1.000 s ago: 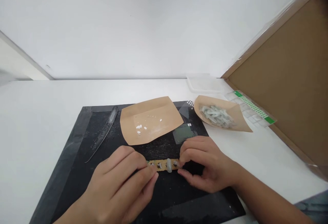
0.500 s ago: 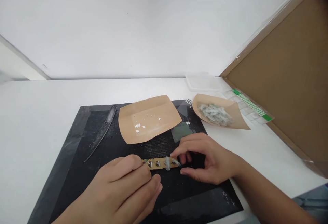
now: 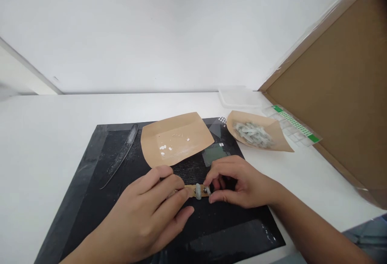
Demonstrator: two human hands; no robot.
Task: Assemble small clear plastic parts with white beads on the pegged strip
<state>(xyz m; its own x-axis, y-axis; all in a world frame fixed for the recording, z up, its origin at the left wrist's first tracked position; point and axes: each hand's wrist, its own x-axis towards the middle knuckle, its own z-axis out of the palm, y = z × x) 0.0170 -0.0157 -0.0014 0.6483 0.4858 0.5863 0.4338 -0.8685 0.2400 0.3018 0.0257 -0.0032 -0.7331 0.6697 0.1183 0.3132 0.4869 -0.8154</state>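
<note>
A narrow tan strip with small metal pieces lies on the black mat. Across the strip sits a pale greenish oblong piece. My left hand covers the strip's left part, its fingers closed on it. At the right end, the thumb and index finger of my right hand pinch a second pale piece, which stands slanted beside a metal piece.
Behind the strip lies a tan paper tray with small white bits. A second paper tray at the right holds many pale pieces. A dark curved blade-like tool lies left; a clear green-marked case leans near the cardboard.
My left hand has slid right along the strip, covering more of it. My right thumb and index finger have closed on the pale piece at the right end, which is now more upright.
</note>
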